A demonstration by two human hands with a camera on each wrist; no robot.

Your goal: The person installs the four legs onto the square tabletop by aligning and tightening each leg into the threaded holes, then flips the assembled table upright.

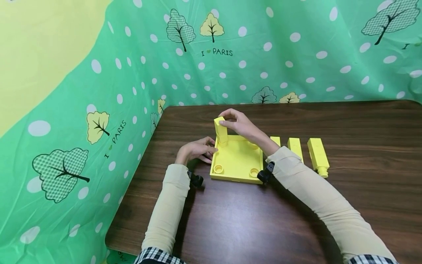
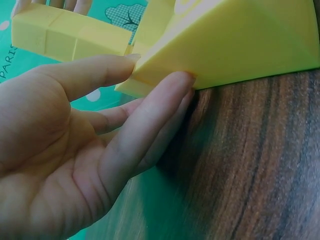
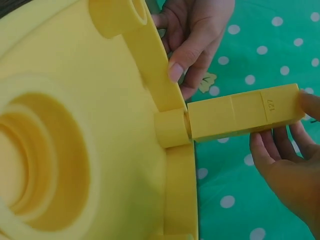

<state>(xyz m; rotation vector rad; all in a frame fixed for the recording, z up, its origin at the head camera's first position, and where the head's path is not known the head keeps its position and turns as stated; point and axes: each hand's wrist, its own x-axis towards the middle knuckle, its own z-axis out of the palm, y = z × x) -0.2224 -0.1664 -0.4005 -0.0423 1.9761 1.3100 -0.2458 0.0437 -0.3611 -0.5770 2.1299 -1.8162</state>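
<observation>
A square yellow plastic panel [image 1: 236, 158] with a raised rim lies on the table, round sockets in its corners. At its far left corner a yellow square post [image 1: 221, 132] stands upright, its lower end at the socket [image 3: 173, 128]. My right hand [image 1: 243, 127] grips the upper end of this post, thumb on one side and fingers on the other. Along the panel's left side, my left hand [image 1: 197, 149] holds the rim. Its thumb [image 2: 107, 72] lies at the rim's edge while the fingers press the outer wall.
Right of the panel lie three more yellow posts, a near one [image 1: 275, 140] partly behind my right arm, a middle one [image 1: 295, 148], and a far-right one [image 1: 318, 154] with a round stub end. Green printed cloth [image 1: 263, 58] hangs behind the dark wooden table [image 1: 230, 220].
</observation>
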